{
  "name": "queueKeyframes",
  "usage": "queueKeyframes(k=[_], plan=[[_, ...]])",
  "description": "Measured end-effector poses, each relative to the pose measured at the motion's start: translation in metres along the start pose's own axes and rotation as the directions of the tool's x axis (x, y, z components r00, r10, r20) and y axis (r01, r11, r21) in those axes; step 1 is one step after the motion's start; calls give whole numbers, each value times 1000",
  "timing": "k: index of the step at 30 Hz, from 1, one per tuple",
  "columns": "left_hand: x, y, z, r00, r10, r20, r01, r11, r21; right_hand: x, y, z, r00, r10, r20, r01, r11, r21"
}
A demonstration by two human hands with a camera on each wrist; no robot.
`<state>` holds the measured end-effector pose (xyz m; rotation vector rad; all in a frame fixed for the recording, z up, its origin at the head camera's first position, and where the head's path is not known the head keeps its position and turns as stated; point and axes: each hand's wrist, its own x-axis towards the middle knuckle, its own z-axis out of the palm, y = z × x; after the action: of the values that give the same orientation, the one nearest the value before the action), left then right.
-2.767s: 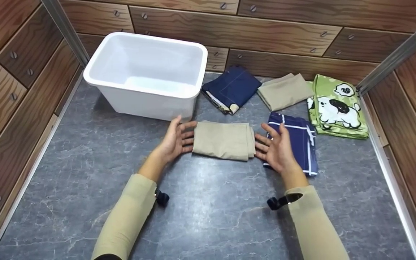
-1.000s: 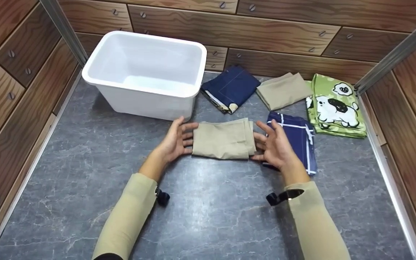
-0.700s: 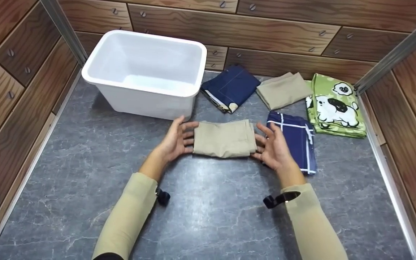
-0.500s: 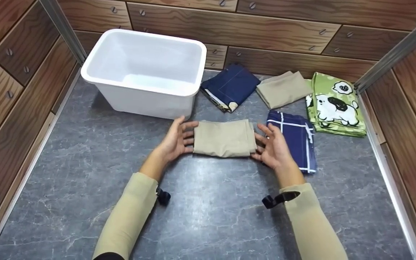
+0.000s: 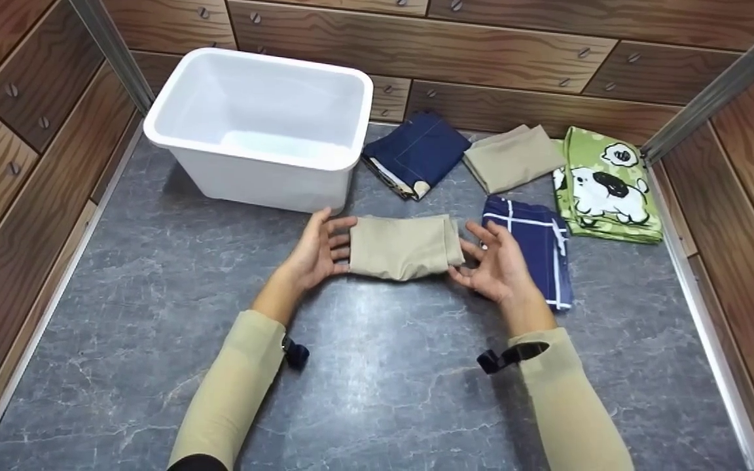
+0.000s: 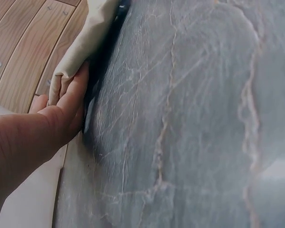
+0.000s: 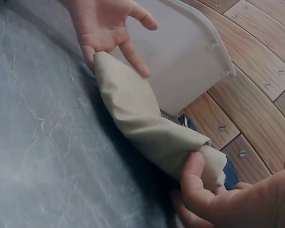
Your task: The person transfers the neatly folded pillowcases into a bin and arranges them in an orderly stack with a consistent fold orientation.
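Left wrist view crops the beige cloth [image 6: 88, 35] above the left hand [image 6: 45, 123].

Standing on a grey marbled bench [image 5: 122, 327], an open-topped white bin [image 5: 262, 176]. Just beside the bin, to its right, a folded navy cloth [image 5: 419, 154] with paler fabric showing along one edge. Farther right of the bin, a folded tan cloth [image 5: 514, 157], lying askew. Farthest right of the bin, a folded green cloth [image 5: 609, 193] printed with a black-and-white dog. Right of the bin and nearer the camera, a blue cloth [image 5: 537, 255] crossed by white stripes. Behind the bin, wood-patterned panels [image 5: 416, 46]; at its left, a metal post [image 5: 115, 55].
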<state>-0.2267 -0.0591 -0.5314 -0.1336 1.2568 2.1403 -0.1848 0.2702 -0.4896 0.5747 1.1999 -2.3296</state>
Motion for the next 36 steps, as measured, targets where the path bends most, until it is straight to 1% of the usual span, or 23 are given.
queueKeyframes(k=[5, 11, 14, 16, 21, 23, 24, 28, 31, 34, 36], plan=[[0, 1, 0, 1000, 3, -1, -3, 1000, 10, 4, 2, -4, 1000, 4, 27, -2, 999, -51], [3, -1, 0, 1000, 10, -6, -10, 1000, 25, 7, 8, -4, 996, -66, 58, 67, 998, -18], [6, -2, -2, 1000, 6, -9, -6, 1000, 18, 8, 8, -3, 996, -67, 64, 68, 998, -12], [6, -2, -2, 1000, 5, -9, -5, 1000, 15, 8, 7, -2, 996, -56, 75, 55, 998, 15], [4, 0, 0, 1000, 6, -9, -6, 1000, 19, 5, -1, 2, 994, -25, 107, 9, 990, 140], [3, 1, 0, 1000, 7, -5, -6, 1000, 16, 4, -4, 5, 994, -20, 111, 2, 987, 162], [3, 1, 0, 1000, 8, -6, -8, 1000, 13, 3, -5, 5, 993, -16, 114, -2, 988, 156], [2, 2, -2, 1000, 10, -6, -10, 1000, 5, 3, -4, 5, 988, 20, 151, -32, 997, 75], [3, 2, -3, 1000, 8, -4, -8, 1000, 12, 6, 0, 1, 985, 49, 163, -43, 998, -37], [3, 2, -2, 1000, 2, 5, -2, 999, 40, 11, 5, -3, 987, 58, 153, -31, 985, -168], [3, 2, -1, 1000, -2, 7, 2, 998, 60, 15, 8, -5, 987, 54, 153, -13, 966, -258]])
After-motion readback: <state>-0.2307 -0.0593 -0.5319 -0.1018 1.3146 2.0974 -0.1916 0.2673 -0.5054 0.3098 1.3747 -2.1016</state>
